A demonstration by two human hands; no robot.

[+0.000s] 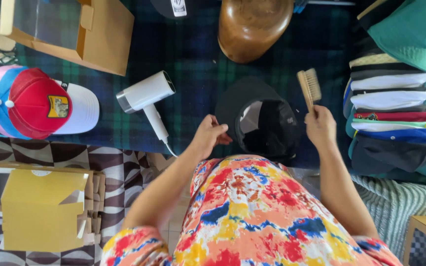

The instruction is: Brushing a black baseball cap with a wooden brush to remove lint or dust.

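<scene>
The person stands at a table covered w/ a dark green-and-blue plaid cloth (193, 64). Landmark: the black cap (260, 120), lying on the cloth close to the person's body, crown toward the person, brim pointing away.

Left hand (208, 135) sits at the cap's left edge, fingers curled and pinching the rim of the cap; thumb and fingertips are closed on the fabric. Right hand (320, 127) is just right of the cap, fist wrapped round the handle of a wooden brush (309, 87). The brush head w/ pale bristles sticks up past the cap's far right side, clear of the fabric.

Left of the cap, near but apart: a white hair dryer (146, 96) lying on the cloth, nozzle end toward the far left, handle and cord running back toward the table edge. Beyond the cap, at the far side: a rounded brown wooden hat block (252, 24). Far left of the cap: a row of nested caps, front one a red-and-white cap (45, 106) w/ a yellow patch. Beyond those, far left corner: an open cardboard box (82, 32) w/ a clear window.

Right of the cap: a tall stack of folded caps (398, 113) in white, black, red, blue and teal, a green cap (415, 32) topmost.

Below the table edge, left of the person: a yellow carton (43, 209) atop flat cardboard, on a brown-and-white patterned floor. The person wears a bright floral shirt (252, 212).
</scene>
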